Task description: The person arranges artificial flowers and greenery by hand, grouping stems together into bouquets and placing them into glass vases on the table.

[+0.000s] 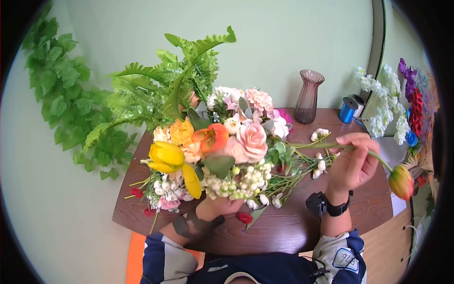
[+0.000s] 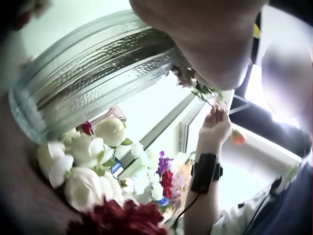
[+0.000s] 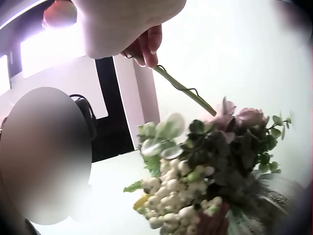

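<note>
My right hand pinches the green stem of an orange-yellow tulip. Its bloom hangs to the right, while the bare stem end points left at the flower arrangement, with a thin dark strand wound along it. My left hand is low under the white berries and grips a ribbed clear glass vase. Over the vase spreads the arrangement: a pink rose, an orange tulip, yellow tulips and tall fern fronds. Blooms hide most of the vase in the head view.
A purple glass vase stands at the back of the brown table, beside a blue ribbon spool. Loose white flowers and red blooms lie about. More flowers stand at right; ivy hangs at left.
</note>
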The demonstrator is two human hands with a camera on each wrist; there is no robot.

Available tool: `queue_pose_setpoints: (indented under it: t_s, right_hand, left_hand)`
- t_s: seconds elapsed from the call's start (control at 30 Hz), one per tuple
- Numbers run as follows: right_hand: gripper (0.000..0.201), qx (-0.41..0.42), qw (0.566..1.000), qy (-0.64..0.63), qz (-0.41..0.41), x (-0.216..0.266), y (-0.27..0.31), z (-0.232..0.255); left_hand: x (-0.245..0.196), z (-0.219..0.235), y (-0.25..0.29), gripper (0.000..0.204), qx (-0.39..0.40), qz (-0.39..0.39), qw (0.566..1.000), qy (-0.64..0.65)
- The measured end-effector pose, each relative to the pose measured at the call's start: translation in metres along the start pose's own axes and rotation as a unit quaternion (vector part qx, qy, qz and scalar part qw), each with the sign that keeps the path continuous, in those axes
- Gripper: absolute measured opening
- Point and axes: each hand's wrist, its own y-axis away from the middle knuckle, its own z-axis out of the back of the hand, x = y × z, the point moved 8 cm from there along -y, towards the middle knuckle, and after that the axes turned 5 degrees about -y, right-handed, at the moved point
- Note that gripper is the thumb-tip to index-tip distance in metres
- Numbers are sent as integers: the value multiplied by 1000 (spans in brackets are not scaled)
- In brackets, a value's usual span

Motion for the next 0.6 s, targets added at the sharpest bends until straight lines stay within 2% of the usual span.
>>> queue_pose_setpoints:
  t_s: [0.03,0.07,0.1,0.17,0.23,0.3,0.33,0.37,0.4,0.43,0.47,0.5,0.53,0.57,0.6]
  right_hand:
    - [24,2,1000,-1,0,6,0,2]
    - [24,23,1000,-11,3,10,0,0]
    - [25,43,999,-22,6,14,-1,-2]
    - [26,44,998,-42,-3,16,-4,-3]
    - [27,156,987,-34,21,21,-5,-19]
    - [27,155,987,-43,4,17,-6,-20]
    - [26,191,980,-58,8,17,-5,-26]
    - [26,227,971,-73,10,16,-2,-32]
    - [17,242,968,-68,6,13,2,-36]
    - [17,242,968,-68,5,9,4,-40]
    - [12,257,965,-39,24,7,7,-48]
    - [7,270,962,-10,43,4,12,-56]
    - [6,273,961,-2,44,0,16,-60]
    - [6,270,962,-1,43,-4,20,-63]
    - [6,264,964,-8,18,-11,24,-66]
  left_hand:
    - [3,-4,-1,36,18,3,1000,-24]
    - [2,2,-7,40,-6,-12,1000,-23]
    - [-15,24,-26,38,-76,-20,993,-88]
    - [-23,33,-41,35,-90,-17,989,-115]
    - [-32,39,-48,35,-110,-37,984,-135]
    - [-27,36,-46,32,-116,-32,984,-131]
    - [-17,32,-40,31,-104,-1,990,-96]
    - [-16,31,-35,31,-104,-2,990,-94]
    - [-12,31,-30,31,-102,8,994,-48]
    - [-7,33,-26,31,-100,19,995,-2]
    - [-13,31,-22,42,-68,-45,995,-53]
    - [-11,33,-18,42,-66,-44,995,-53]
    - [-3,31,-14,49,-35,-4,997,70]
    - [5,25,-11,56,-2,36,981,192]
    - [3,26,-13,67,4,-23,986,165]
